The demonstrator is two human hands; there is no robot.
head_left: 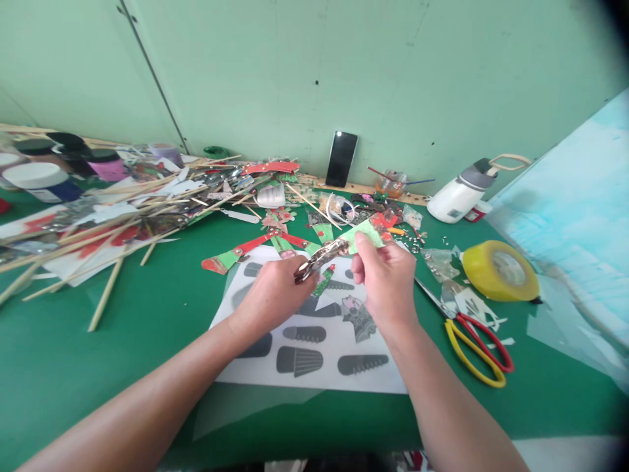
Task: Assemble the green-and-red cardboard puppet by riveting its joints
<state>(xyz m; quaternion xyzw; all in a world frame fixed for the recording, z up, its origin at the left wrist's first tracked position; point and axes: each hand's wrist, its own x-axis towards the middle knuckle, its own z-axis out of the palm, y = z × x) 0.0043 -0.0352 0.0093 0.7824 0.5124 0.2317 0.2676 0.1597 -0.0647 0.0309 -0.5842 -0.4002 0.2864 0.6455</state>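
Beyond the printed sheet (330, 337), rightward, stands a white bottle (455, 196); over the sheet, the left hand (275, 292) wraps a metal plier-like tool (319, 259), the right hand (386, 278) pinches a green cutout (354, 233) at its tip; behind the sheet, a glass (393, 189) holds thin sticks (419, 180).

Passable over table (122, 347) between sticks (106, 295) and left forearm (162, 390); blocked right by scissors (457, 319) and tape (501, 272), behind by phone (341, 159) and wall (246, 85).

Craft wkshp, prob.: lidded jars (108, 167), sticks (107, 294), scissors (451, 314), tape (474, 272) on grn tbl (73, 373).
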